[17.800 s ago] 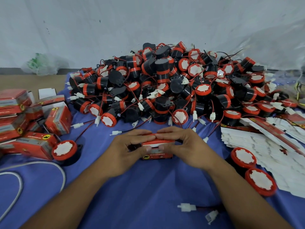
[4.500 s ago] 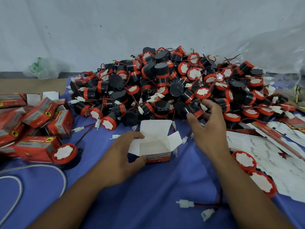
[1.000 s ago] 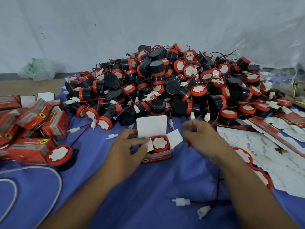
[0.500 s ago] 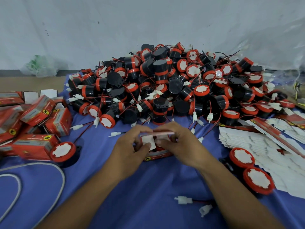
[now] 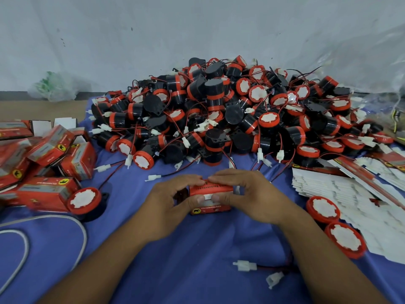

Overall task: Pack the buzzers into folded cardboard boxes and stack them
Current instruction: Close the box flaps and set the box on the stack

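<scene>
Centrally, the small red cardboard box [image 5: 210,199] sits on the blue cloth [image 5: 186,260], its top flap folded down. The left hand [image 5: 168,207] and right hand [image 5: 254,198] grip it from either side, fingers curled over the top, thumbs on the near face. Behind lies a heap of loose buzzers [image 5: 230,110]; packed boxes [image 5: 43,163] pile at left, flat cartons [image 5: 359,194] at right.

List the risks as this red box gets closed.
The small red cardboard box shows a white strip between the thumbs of the left hand and right hand; the flap may spring open. The white-plugged red wire by the right forearm may get dragged. The packed red boxes lie jumbled, not stacked.
</scene>
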`<move>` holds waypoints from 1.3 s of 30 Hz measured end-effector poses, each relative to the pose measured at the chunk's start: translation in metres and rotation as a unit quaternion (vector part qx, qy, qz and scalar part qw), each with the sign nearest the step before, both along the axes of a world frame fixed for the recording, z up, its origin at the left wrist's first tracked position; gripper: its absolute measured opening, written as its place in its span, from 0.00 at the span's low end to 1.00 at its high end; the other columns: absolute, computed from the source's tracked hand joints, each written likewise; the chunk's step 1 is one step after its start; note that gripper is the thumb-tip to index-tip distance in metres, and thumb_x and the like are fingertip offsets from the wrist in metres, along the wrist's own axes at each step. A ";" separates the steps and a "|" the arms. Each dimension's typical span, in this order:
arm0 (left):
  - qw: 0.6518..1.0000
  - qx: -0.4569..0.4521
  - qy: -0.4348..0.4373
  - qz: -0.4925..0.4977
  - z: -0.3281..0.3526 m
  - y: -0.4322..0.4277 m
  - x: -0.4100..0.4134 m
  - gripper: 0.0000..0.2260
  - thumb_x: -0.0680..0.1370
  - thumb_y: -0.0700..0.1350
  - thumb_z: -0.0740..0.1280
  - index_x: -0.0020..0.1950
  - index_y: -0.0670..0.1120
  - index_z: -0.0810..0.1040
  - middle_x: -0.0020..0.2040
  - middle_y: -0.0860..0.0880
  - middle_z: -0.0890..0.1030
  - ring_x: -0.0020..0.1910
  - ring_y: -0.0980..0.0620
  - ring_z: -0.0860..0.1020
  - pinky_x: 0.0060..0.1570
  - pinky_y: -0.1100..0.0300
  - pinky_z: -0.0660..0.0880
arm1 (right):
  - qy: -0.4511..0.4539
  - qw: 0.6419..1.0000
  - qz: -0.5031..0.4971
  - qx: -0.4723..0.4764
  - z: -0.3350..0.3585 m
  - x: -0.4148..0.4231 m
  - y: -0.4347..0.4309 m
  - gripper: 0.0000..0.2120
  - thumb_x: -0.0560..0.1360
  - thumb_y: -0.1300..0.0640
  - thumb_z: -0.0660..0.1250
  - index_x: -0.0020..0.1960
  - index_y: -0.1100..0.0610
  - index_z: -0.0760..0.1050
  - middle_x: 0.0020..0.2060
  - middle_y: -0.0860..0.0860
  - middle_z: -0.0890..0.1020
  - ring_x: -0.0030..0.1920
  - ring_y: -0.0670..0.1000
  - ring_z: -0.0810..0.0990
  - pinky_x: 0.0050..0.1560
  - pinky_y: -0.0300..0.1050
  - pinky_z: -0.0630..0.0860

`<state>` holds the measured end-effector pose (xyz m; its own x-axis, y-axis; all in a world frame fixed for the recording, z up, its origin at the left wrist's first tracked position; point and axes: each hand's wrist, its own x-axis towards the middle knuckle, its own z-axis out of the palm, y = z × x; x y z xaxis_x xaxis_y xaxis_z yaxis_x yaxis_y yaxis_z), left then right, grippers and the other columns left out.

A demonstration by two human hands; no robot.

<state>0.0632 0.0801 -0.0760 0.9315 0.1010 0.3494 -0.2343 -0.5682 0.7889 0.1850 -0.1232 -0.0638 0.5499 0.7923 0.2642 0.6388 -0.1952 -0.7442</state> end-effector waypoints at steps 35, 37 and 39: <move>0.972 0.210 -0.079 -0.075 -0.007 0.010 -0.001 0.21 0.79 0.55 0.68 0.69 0.48 0.76 0.75 0.61 0.66 0.72 0.70 0.62 0.69 0.70 0.65 | -0.086 0.979 0.051 -0.176 -0.008 -0.016 0.001 0.29 0.83 0.44 0.55 0.81 0.42 0.48 0.81 0.44 0.41 0.80 0.48 0.42 0.79 0.54 0.51; 0.979 0.166 -0.096 -0.072 -0.010 0.007 0.002 0.18 0.78 0.47 0.70 0.68 0.46 0.76 0.73 0.69 0.66 0.70 0.70 0.66 0.65 0.72 0.67 | -0.100 0.975 0.054 -0.192 -0.012 -0.018 -0.001 0.37 0.80 0.38 0.59 0.79 0.37 0.39 0.79 0.41 0.34 0.80 0.49 0.39 0.79 0.56 0.49; 0.989 0.111 -0.074 -0.056 -0.011 0.005 0.003 0.18 0.78 0.43 0.70 0.67 0.49 0.77 0.70 0.73 0.68 0.69 0.69 0.68 0.65 0.71 0.68 | -0.113 0.977 0.035 -0.176 -0.018 -0.022 0.001 0.43 0.77 0.37 0.65 0.80 0.37 0.39 0.79 0.39 0.35 0.80 0.49 0.44 0.78 0.54 0.53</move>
